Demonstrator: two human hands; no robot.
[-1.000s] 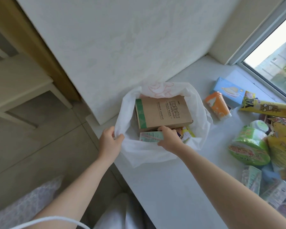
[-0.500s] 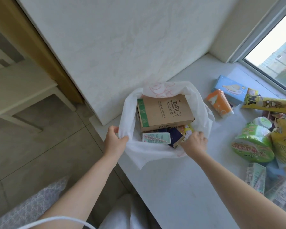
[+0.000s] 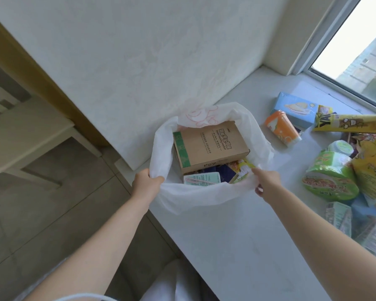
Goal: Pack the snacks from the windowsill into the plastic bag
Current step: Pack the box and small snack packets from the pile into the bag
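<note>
A white plastic bag (image 3: pixel 195 196) stands open at the windowsill's left end. Inside it lie a brown cardboard box (image 3: pixel 211 146), a pale green packet (image 3: pixel 201 178), a dark blue packet (image 3: pixel 223 172) and a yellow wrapper (image 3: pixel 242 166). My left hand (image 3: pixel 147 182) grips the bag's left rim. My right hand (image 3: pixel 266 183) pinches the bag's right rim. On the sill to the right lie an orange cup (image 3: pixel 283 128), a light blue box (image 3: pixel 295 110), a long yellow packet (image 3: pixel 352 123), a green noodle bowl (image 3: pixel 330 177) and a yellow bag (image 3: pixel 373 172).
The white windowsill (image 3: pixel 237 246) runs from the bag toward me. A white wall (image 3: pixel 150 61) rises behind the bag, and the window (image 3: pixel 356 44) is at the far right. More packets (image 3: pixel 343 218) lie at the right edge. A pale stool (image 3: pixel 26 135) stands on the tiled floor at the left.
My right hand has left the packets inside the bag, moved right and taken hold of the bag's right rim. The left hand keeps its grip on the left rim.
</note>
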